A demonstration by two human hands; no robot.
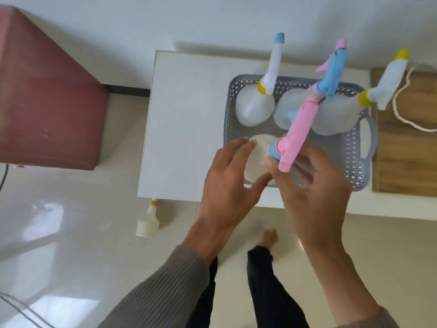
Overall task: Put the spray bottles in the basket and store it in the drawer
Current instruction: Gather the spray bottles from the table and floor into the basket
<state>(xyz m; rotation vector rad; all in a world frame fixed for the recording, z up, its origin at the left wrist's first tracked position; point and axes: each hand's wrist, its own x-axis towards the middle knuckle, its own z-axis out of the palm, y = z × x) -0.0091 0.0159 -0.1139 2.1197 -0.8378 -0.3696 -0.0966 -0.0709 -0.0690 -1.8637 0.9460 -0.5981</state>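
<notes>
On counter, right half: grey lattice basket (361,162) w/ handle cut-out at its right end, sitting near counter's (184,129) front edge.
Basket, far-left: spray btl w/ white trigger head (256,106), yellow collar, blue nozzle tip; upright.
Basket, far-middle: btl w/ blue head (333,69), pink trigger; upright, touching its neighbours.
Basket, far-right: third white-head btl (387,79), yellow collar + tip; leans out over basket's right rim.
Basket, near-left corner: pink-head btl (299,129), blue collar; its white body is down inside basket, partly hidden by hands.
Left hand (230,178): fingers spread wide, fingertips against pink-head btl's body; not closed round it.
Right hand (312,185): fingers loosely curved by the collar/trigger, thumb touching collar; firm grip or not – can't tell.
Counter, right end: wooden board (406,147) w/ white cord (402,114) lying on it.
Floor, below counter's front-left corner: one more btl (147,223), white w/ yellow collar.
Floor, left: red box-shaped block (47,102).
Person: grey ribbed sleeves, dark trousers, bare foot on the tile.
</notes>
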